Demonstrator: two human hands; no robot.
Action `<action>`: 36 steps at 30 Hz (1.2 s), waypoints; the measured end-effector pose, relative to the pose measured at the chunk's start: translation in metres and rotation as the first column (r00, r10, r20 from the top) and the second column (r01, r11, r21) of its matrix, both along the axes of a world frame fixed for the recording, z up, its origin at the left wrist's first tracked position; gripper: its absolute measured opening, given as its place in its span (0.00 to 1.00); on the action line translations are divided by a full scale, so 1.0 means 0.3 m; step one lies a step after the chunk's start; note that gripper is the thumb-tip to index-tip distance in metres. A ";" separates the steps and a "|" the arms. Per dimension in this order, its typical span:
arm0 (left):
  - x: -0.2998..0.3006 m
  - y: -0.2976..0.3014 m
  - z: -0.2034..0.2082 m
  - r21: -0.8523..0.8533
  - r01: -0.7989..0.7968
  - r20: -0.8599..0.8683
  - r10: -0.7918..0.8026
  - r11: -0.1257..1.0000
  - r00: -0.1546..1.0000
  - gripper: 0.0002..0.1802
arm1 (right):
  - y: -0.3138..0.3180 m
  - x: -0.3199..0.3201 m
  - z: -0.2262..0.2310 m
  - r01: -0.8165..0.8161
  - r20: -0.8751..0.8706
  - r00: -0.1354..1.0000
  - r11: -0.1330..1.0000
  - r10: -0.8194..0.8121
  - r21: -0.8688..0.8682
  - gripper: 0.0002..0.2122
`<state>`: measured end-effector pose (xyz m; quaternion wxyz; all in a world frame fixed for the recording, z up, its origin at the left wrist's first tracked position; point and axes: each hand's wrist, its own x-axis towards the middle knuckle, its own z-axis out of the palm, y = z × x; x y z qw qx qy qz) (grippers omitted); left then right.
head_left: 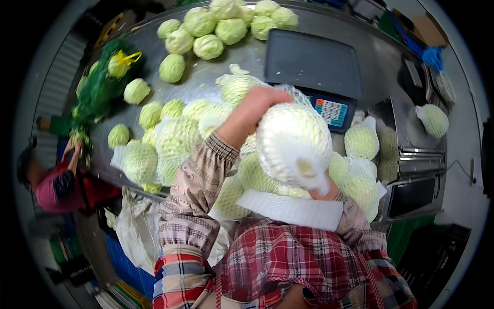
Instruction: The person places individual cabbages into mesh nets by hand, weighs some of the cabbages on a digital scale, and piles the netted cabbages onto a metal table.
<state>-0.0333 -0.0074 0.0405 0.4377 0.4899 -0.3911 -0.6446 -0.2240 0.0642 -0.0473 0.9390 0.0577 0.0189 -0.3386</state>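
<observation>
A pale green cabbage (288, 139) in a white foam net sleeve is raised in front of me over the table. My left hand (265, 103) is closed over its top, fingers gripping the far side. At its lower right, my right hand (328, 189) meets the tapering end of the net; most of its fingers are hidden behind the cabbage and sleeve. Just below lies a flat white bundle of foam net sleeves (293, 208) at the table's near edge. Around my hands rest several netted cabbages, among them one on the left (177, 141) and one on the right (362, 140).
A dark scale (314, 59) with a keypad stands beyond my hands. Bare cabbages (208, 46) are heaped at the far edge. Left of them lies a green mesh sack (105, 77), near a person in red (62, 185). A metal appliance (414, 154) stands right.
</observation>
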 end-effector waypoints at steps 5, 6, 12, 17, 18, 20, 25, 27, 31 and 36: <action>0.032 0.243 -0.238 0.095 -0.232 -0.125 0.242 0.968 0.962 0.15 | 0.110 0.014 -0.064 -0.177 0.105 0.982 0.963 0.159 0.201 0.33; 0.053 0.306 -0.330 0.029 -0.390 0.073 0.387 0.920 0.919 0.13 | 0.102 0.036 -0.044 -0.155 -0.033 0.986 0.975 0.162 0.161 0.32; 0.033 0.723 -0.210 -0.783 0.021 0.476 0.577 0.621 0.664 0.20 | 0.104 0.161 0.018 -0.293 -0.725 0.676 0.951 0.134 -0.098 0.24; -0.036 0.703 -0.246 -0.612 0.434 0.781 0.419 0.661 0.463 0.20 | 0.095 0.123 0.066 -0.531 -0.799 0.214 0.619 -0.562 -0.578 0.13; -0.040 0.731 -0.279 -0.596 0.416 0.777 0.362 0.687 0.515 0.19 | 0.093 0.100 0.139 -0.498 -0.768 0.301 0.594 -0.565 -0.632 0.14; -0.039 0.689 -0.262 -0.588 0.318 0.739 0.334 0.743 0.586 0.18 | 0.062 -0.026 0.161 -0.456 -0.701 0.539 0.538 -0.466 -0.709 0.23; -0.002 0.558 -0.101 -0.491 0.266 0.690 0.183 0.830 0.700 0.16 | 0.070 -0.051 0.330 -0.155 -0.560 0.319 0.541 -0.765 -0.827 0.30; 0.005 0.515 -0.014 -0.372 0.424 0.702 -0.049 0.826 0.710 0.15 | -0.013 -0.073 0.294 -0.403 -0.454 -0.100 0.453 -0.886 -0.795 0.27; 0.104 0.357 0.099 -0.349 0.456 0.479 -0.262 0.819 0.838 0.18 | -0.211 -0.161 0.229 0.100 -0.736 0.413 0.830 -0.536 -0.548 0.16; 0.466 -0.041 -0.039 -0.354 0.071 0.813 0.269 0.933 0.516 0.21 | -0.001 -0.076 0.201 -0.717 -0.947 0.321 0.655 0.005 -0.239 0.10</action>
